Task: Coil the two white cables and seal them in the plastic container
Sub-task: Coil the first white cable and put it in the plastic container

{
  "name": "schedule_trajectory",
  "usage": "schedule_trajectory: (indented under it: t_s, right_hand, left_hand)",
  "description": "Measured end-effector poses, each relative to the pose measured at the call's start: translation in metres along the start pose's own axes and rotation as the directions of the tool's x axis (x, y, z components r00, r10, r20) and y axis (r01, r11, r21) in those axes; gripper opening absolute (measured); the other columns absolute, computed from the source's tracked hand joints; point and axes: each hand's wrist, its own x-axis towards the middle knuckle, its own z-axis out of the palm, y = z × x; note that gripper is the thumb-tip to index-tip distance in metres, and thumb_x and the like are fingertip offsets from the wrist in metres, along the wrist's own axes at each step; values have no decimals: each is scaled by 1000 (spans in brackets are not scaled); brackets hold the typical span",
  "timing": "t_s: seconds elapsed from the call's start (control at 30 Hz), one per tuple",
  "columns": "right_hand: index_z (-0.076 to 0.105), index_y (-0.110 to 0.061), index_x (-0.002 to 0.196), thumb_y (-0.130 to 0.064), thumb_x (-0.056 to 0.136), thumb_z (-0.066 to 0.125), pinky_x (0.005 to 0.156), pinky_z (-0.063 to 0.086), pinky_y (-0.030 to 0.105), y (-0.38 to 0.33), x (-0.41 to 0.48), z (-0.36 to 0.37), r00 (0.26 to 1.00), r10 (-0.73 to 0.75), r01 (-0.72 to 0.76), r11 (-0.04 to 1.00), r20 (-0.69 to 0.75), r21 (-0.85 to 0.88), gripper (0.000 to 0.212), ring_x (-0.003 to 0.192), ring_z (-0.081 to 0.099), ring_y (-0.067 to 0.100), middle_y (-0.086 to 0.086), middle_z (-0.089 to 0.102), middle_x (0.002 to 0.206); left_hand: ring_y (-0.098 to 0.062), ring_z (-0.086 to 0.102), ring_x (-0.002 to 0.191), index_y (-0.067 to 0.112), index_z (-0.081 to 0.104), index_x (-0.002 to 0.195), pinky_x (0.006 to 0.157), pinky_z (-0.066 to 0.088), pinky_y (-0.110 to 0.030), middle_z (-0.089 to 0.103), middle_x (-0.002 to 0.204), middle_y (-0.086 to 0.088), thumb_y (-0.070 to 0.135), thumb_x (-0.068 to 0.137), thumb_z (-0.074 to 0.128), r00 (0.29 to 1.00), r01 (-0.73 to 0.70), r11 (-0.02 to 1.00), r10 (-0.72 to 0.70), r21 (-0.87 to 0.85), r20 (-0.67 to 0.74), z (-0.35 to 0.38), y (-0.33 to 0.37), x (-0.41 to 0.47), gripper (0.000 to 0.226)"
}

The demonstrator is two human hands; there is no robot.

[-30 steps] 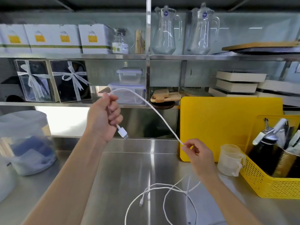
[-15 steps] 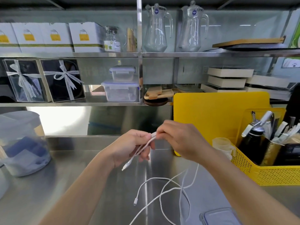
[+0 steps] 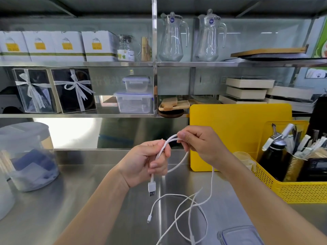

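Note:
My left hand (image 3: pixel 147 162) grips a white cable (image 3: pixel 211 184) above the steel counter, with the USB plug (image 3: pixel 152 189) hanging below the fist. My right hand (image 3: pixel 200 144) pinches a folded loop of the same cable just above the left fingers. The cable's slack drops from the right hand to the counter. A second white cable (image 3: pixel 160 200) lies loose on the counter among the slack, its small plug (image 3: pixel 149 218) pointing at me. A corner of a clear plastic container lid (image 3: pixel 238 236) shows at the bottom edge, right of the cables.
A yellow cutting board (image 3: pixel 247 124) leans behind my right hand. A yellow mesh basket (image 3: pixel 292 190) of utensils stands at the right, with a small plastic cup (image 3: pixel 243 156) beside it. A lidded plastic tub (image 3: pixel 26 156) sits at the left. Shelves behind hold boxes, jugs and containers.
My hands came together from wide apart and lowered. The cable stretched between them is now folded into a loop held by both hands, and the USB plug hangs lower.

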Motion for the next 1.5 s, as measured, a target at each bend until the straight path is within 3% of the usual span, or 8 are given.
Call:
schedule_trajectory:
  t_s: [0.37,0.47,0.6,0.73,0.83,0.97,1.27,1.5]
  right_hand:
    - [56,-7,82,-4,82,63,34,28,19,24,-19,1,947,257,-193,936,-195,293,8,35,37,6,8,54,65]
    - [54,-10,79,2,77,67,35,34,23,37,-30,-3,910,301,-194,917,-285,348,18,37,41,12,4,54,67]
    - [60,-15,73,-6,81,65,47,37,13,45,-26,4,902,162,-190,981,-400,-31,13,53,46,7,-3,57,68]
    - [56,-14,82,-15,86,57,51,43,38,45,-24,12,990,-140,87,696,-16,-712,4,63,57,26,3,60,84]
    - [56,-14,88,-16,88,54,49,29,31,28,-24,16,950,-71,279,628,304,-726,3,69,54,25,4,59,91]
    - [61,-22,66,-21,72,64,40,12,18,0,-26,17,874,-293,486,563,388,-668,7,51,54,15,-7,63,64]
    - [67,-19,82,-48,84,29,49,38,33,-16,-17,8,964,-254,252,758,84,-601,48,65,53,13,-3,61,73]
    - [64,-12,91,-27,80,68,57,37,8,-12,-19,3,989,-124,98,955,-75,-280,19,69,47,-10,-20,47,76]
  left_hand:
    - [-9,9,39,16,54,57,33,20,-17,12,48,8,26,89,38,950,-295,886,233,-358,-208,0,19,-14,37]
    - [-10,27,46,5,61,79,48,35,-23,29,54,3,25,100,23,937,-269,765,349,-585,26,-33,35,-18,47]
    - [-11,34,49,2,62,85,56,42,-23,35,55,0,27,102,15,935,-317,775,351,-546,-45,-39,47,-17,55]
    - [-5,34,34,17,52,68,49,57,-30,33,42,8,30,101,29,810,-479,861,360,-170,-463,-13,47,-13,42]
    - [-9,46,40,16,48,72,58,59,-44,41,45,3,33,100,30,808,-393,919,326,-35,-491,-6,41,-7,38]
    - [-24,72,67,12,49,74,59,60,-46,68,64,-10,31,101,28,851,-259,965,253,51,-460,-1,27,-4,39]
    - [-9,32,32,10,50,69,36,29,-19,44,39,-3,28,101,30,961,43,977,17,210,-277,30,-6,-1,41]
    - [-4,20,26,10,45,67,36,13,-16,29,29,6,26,87,41,993,43,997,-49,-60,-111,34,-4,-4,26]
